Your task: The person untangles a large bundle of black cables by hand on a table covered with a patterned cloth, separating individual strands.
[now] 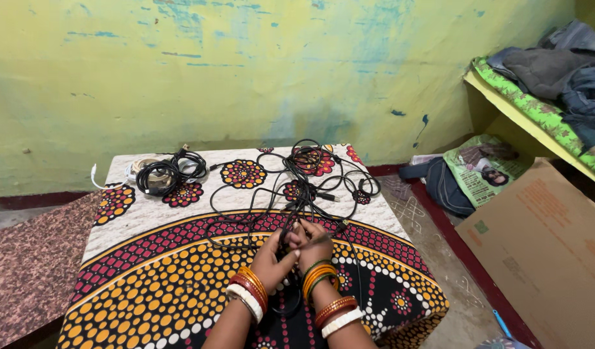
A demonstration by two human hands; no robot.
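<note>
Obscured items: the fingertips of both hands are buried in the tangle of black cables [304, 187], so the exact strand each finger pinches cannot be made out. Both forearms are cut off by the bottom edge of the view. A loop of black cable drops below the wrists and is partly lost against the dark part of the patterned cloth [148, 278].

Left hand [271, 257]: raised off the cloth, palm turned inward, fingers closed around a black strand at the near end of the tangle. The wrist carries red, orange and white bangles.

Right hand [315, 247]: set just beside the left hand and touching it at the fingers, likewise closed on the cable, thumb side up. Its wrist bears green, orange, red and white bangles.

Position of the cables: the loose tangle begins at the fingers and spreads away from the hands toward the wall, lying in open loops on the cloth.

Surroundings: a separate coiled cable bundle [161, 173], with a white lead among it, lies well apart, beyond and to the left of the left hand. A cardboard box [543, 252] sits on the floor to the right of the right hand; a dark bag [443, 184] and a printed sheet lie beyond it. Folded clothing [556, 68] rests on a shelf at the far right.
</note>
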